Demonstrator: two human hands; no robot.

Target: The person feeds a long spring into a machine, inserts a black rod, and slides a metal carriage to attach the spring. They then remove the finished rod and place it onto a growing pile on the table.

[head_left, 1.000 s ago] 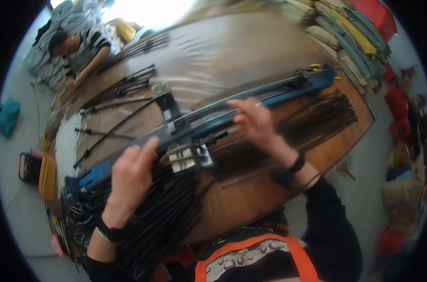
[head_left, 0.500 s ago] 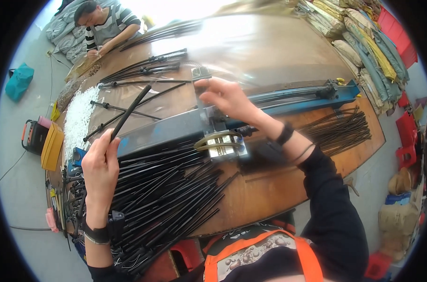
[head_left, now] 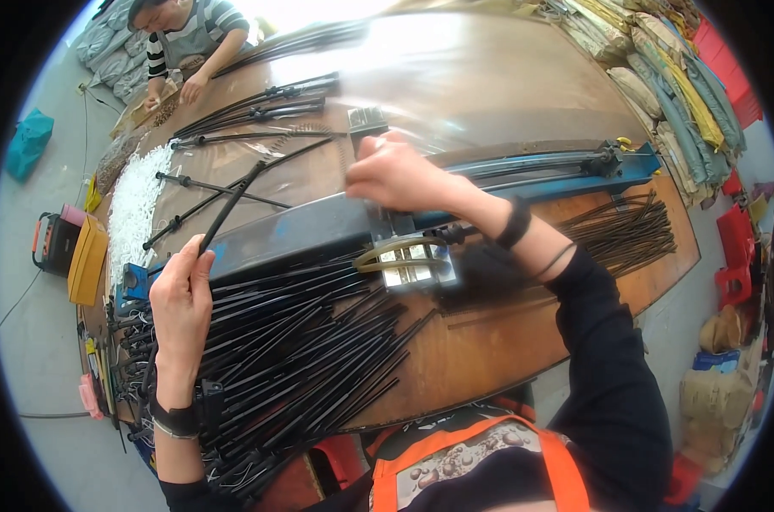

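My left hand (head_left: 180, 294) is closed around the lower end of a black rod (head_left: 231, 203), which slants up and away to the right above the blue bench fixture. My right hand (head_left: 395, 175) is over the middle of that fixture (head_left: 297, 235), fingers curled together below an upright metal block (head_left: 367, 120). What those fingers hold, if anything, is hidden. Just under my right wrist sits a shiny metal clamp block (head_left: 405, 266) with a yellowish hose (head_left: 378, 254) looped across it. A large pile of black rods (head_left: 310, 341) lies between my forearms.
Several finished-looking black rods with collars (head_left: 259, 111) lie beyond the fixture. White small parts (head_left: 139, 205) are heaped at left. Thin brownish rods (head_left: 626, 235) lie at right. Across the table a person (head_left: 195, 43) handles small parts. A yellow box (head_left: 88, 260) stands beyond the left edge.
My right hand has dropped slightly and its fingers have drawn together. The rod in my left hand has tilted a little lower. The other person's hands have moved apart.
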